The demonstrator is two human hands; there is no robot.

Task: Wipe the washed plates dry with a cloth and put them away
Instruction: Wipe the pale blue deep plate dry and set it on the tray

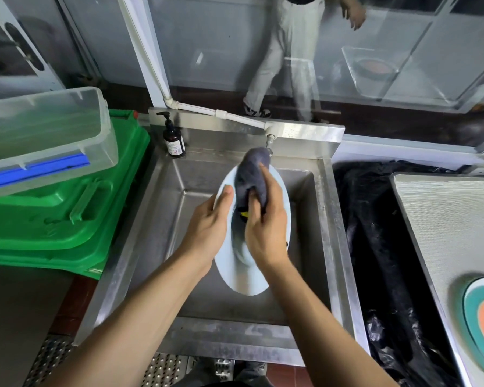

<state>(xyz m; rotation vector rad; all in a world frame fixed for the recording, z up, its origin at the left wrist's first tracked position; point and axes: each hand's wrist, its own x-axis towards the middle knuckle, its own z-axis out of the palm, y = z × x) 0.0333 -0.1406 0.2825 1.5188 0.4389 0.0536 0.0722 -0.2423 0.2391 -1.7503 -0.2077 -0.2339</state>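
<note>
Left hand [210, 219] gripping plate [246, 277] rim over sink [327, 219]; right hand [266, 227] bunching cloth [252, 174]. Best: firm rim hold, full circular wipes, rotating plate between passes.

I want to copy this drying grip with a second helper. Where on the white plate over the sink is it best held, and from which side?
Probably the left rim of the white plate, approached from the left, as the left hand does now with its thumb on the face. The plate is tilted up on edge over the sink, and the right hand works the grey cloth across its face, so that rim stays free.
</note>
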